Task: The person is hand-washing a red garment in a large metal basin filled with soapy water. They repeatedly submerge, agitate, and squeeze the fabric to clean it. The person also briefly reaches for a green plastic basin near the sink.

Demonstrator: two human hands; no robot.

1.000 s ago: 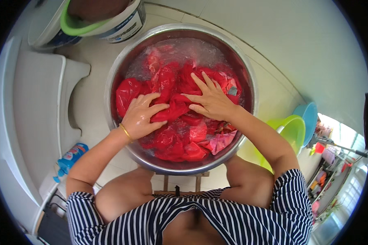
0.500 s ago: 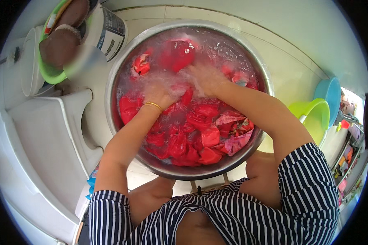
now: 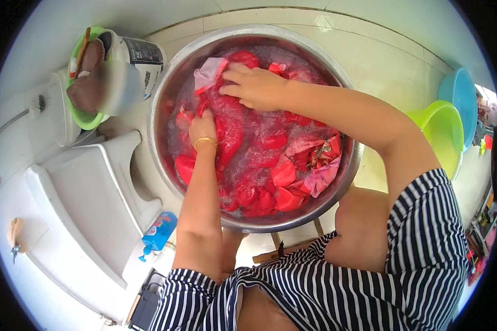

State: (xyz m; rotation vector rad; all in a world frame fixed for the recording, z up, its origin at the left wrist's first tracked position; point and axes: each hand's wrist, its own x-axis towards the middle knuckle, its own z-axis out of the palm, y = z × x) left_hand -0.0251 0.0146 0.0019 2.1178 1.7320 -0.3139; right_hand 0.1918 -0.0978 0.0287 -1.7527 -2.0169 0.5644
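A wide metal basin (image 3: 345,77) holds cloudy water and a heap of soaked red cloth (image 3: 258,199). My left hand (image 3: 202,128), with a gold bangle at its wrist, is curled in the left half of the basin, closed on wet red fabric. Its fingertips are partly hidden in the folds. My right hand (image 3: 258,88) rests just above the water toward the far side, fingers spread over red cloth. Beside those fingers a pale pink cloth edge (image 3: 209,74) sticks up. A pink patterned piece (image 3: 323,176) lies at the basin's near right.
On the left stand a white sink-like fixture (image 3: 88,193) and a blue pump bottle (image 3: 161,229). A white bucket (image 3: 149,69) and green basin (image 3: 84,118) are at the far left. Yellow-green (image 3: 450,129) and blue tubs (image 3: 463,96) stand to the right.
The splashing has eased and both hands now show clearly. My left hand has closed on red fabric; my right has moved left and up. The pale cloth edge has come up.
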